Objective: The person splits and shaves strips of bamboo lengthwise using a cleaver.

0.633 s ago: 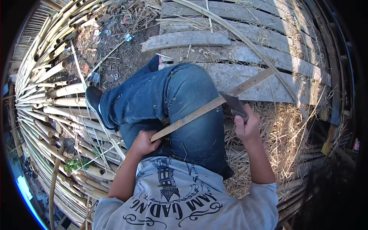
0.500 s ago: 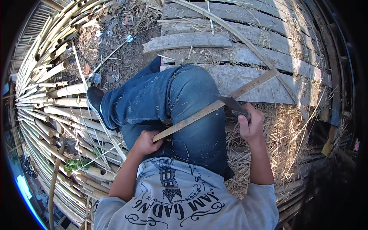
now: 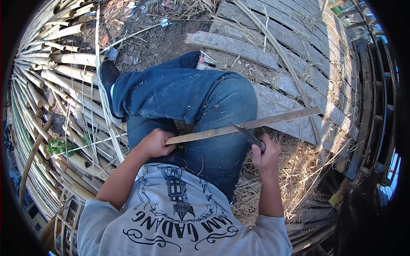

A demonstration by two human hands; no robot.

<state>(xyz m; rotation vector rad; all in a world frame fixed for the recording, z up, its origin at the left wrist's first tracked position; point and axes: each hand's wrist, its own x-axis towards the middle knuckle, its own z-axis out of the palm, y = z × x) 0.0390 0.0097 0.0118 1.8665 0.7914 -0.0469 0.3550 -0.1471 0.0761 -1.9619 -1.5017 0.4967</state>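
Note:
A long flat bamboo strip lies slantwise across my knee in blue jeans. Its near left end sits in my closed left hand, and the far end reaches out over the wooden boards. My right hand is wrapped round the dark handle of a knife. The blade crosses the strip just right of my knee and appears to touch its edge. My fingers hide part of the handle.
Bamboo poles are heaped on the left. Weathered wooden planks lie ahead to the right, with a thin split strip across them. Straw and shavings cover the ground beside my right arm. A small green plant grows among the poles.
The strip has turned flatter across my knee, its far end lower in view. My right hand and the knife have come nearer, toward my left hand. The view has also shifted.

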